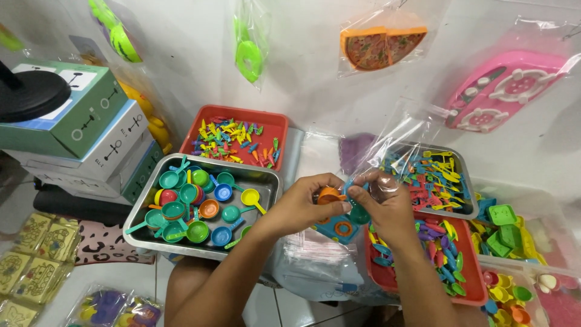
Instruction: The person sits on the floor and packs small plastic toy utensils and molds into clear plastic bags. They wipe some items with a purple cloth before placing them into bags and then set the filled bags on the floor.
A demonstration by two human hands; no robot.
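Between both sets of fingertips: orange toy pot (328,194) | left hand (301,204): fingers pinched closed on pot | right hand (383,204): fingers closed, gripping clear plastic bag (387,151) mouth, teal piece just below | metal tray of toy pans (266,181) left of fingers.

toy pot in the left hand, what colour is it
Orange. The toy pot sits pinched in the left hand, clearest in the head view.

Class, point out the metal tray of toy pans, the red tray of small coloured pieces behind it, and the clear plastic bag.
metal tray (269,181), head view, right rim.
red tray (239,112), head view, back rim.
clear plastic bag (393,136), head view, upper sheet.
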